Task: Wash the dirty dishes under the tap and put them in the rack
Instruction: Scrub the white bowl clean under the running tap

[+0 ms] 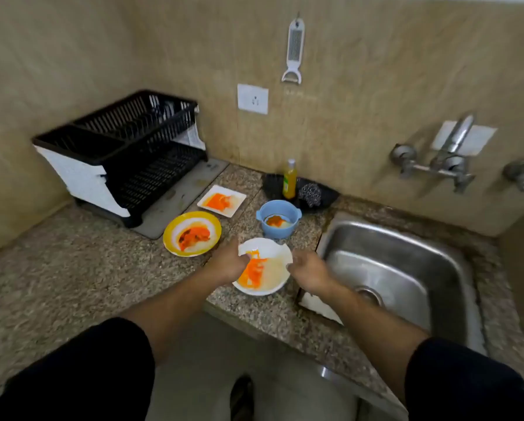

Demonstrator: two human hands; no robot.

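Note:
A round white plate smeared with orange sauce sits on the granite counter just left of the sink. My left hand grips its left rim, thumb over the edge. My right hand holds the right rim with curled fingers. Behind it stand a dirty yellow-rimmed plate, a dirty square white plate and a blue bowl with sauce inside. The black two-tier dish rack stands at the back left. The tap is on the wall above the sink, with no water running.
A yellow soap bottle and a steel scrubber sit on a black tray by the wall. A grater-peeler hangs above a wall socket. The rack rests on a grey drain mat.

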